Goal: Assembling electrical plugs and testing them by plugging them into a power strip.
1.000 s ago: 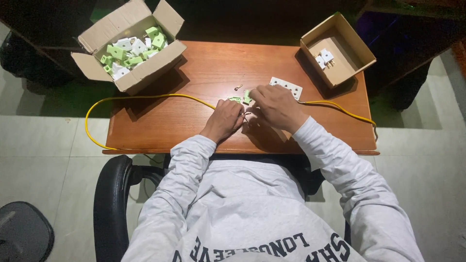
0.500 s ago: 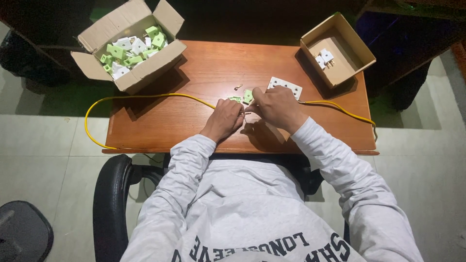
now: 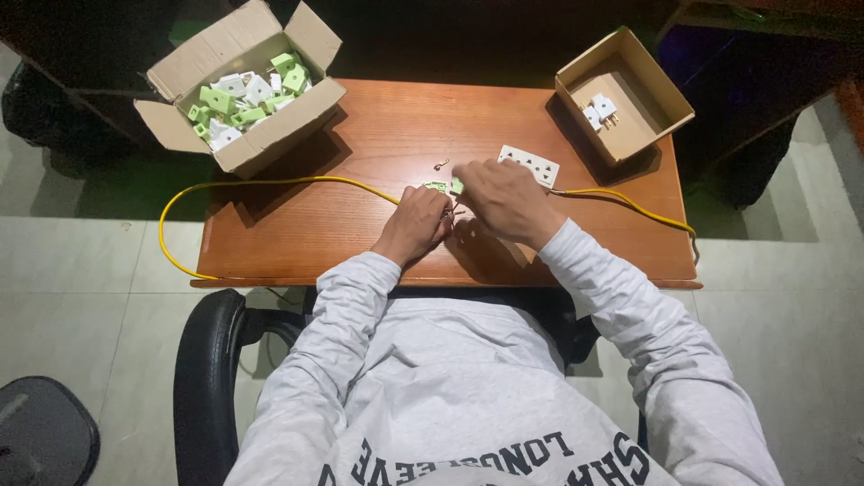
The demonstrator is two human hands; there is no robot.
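Over the wooden table (image 3: 360, 225), your hands stay put: left hand (image 3: 416, 225) and right hand (image 3: 504, 200) still pinching the small green plastic plug (image 3: 443, 187).

Table centre: the left hand (image 3: 414, 225) and right hand (image 3: 504, 200) met over a small plug part (image 3: 443, 187), on the table (image 3: 315, 234).
Behind the right hand: a socket strip (image 3: 531, 165) lay just beside it.
Far left corner: an open carton (image 3: 225, 144) held plug parts (image 3: 243, 99).
Far right corner: a smaller box (image 3: 630, 135) held a plug (image 3: 601, 110).
Across the table: a cable (image 3: 270, 181) ran left to right, looping off the left edge.
Near the plug part: a small screw (image 3: 441, 164) lay behind it.
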